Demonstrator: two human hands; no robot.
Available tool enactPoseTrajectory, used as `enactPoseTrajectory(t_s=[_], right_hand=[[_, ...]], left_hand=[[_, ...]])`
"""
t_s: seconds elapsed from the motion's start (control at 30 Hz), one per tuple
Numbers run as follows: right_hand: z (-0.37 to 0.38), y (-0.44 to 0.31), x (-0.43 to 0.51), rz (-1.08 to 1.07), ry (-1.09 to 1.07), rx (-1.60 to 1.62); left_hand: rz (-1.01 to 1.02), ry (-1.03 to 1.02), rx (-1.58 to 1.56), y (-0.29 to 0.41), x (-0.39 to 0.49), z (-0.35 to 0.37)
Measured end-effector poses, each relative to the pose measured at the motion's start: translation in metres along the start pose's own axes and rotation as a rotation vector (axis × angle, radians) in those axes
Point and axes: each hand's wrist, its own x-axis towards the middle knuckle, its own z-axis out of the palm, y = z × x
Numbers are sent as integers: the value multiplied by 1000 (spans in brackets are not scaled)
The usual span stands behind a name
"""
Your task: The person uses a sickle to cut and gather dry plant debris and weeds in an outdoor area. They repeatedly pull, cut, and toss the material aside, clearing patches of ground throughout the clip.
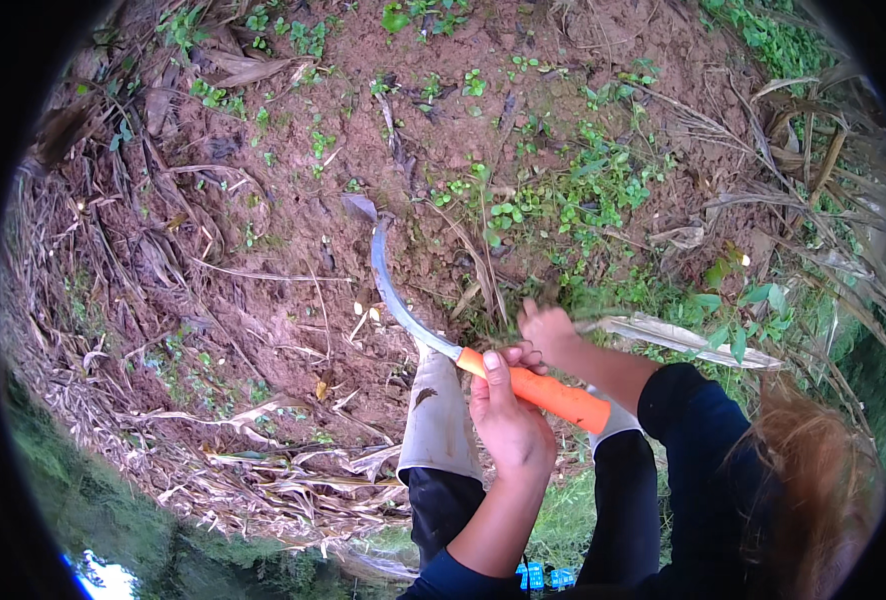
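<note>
My left hand (514, 427) grips the bright orange handle of a hand hoe (559, 397), thumb laid along its top. The hoe's curved grey metal neck (398, 300) reaches up and left to a small flat blade (359, 206), seen over the reddish-brown soil. Just beyond the handle is my right hand (550, 331), blurred, with its fingers curled. It is close to low green weeds (600, 289). Blurred stems and a brownish clump show around its fingers, but whether it holds them is unclear.
Pale, dirt-marked boots (443, 412) stand below the hoe. Dry leaves and stalks (315, 487) litter the ground at left and below; more dry stalks (825, 157) lie at right. Small seedlings (474, 82) dot the soil. Blue plastic crates (531, 576) show at the bottom edge.
</note>
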Motion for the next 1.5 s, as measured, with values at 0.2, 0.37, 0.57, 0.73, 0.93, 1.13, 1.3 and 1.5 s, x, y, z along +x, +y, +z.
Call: enactPoseTrajectory(t_s=[0.2, 0.37, 0.57, 0.73, 0.93, 1.13, 1.3, 1.5], right_hand=[[-84, 58, 98, 158, 402, -281], [-87, 79, 128, 572, 55, 67], [-70, 110, 109, 713, 83, 207], [-84, 108, 103, 565, -72, 104], [-55, 85, 70, 438, -36, 154], [28, 9, -59, 196, -561, 112], [47, -4, -53, 198, -361, 18], [-107, 25, 107, -58, 624, 119]], left_hand=[[22, -32, 32, -8, -6, 3], [50, -33, 61, -15, -7, 3], [37, -50, 53, -17, -6, -2], [56, -38, 82, -21, -9, -2], [60, -49, 88, -27, -8, -2], [62, -36, 64, -25, -6, -4], [72, -54, 108, -20, -7, -1], [180, 12, 46, -3, 7, -13]])
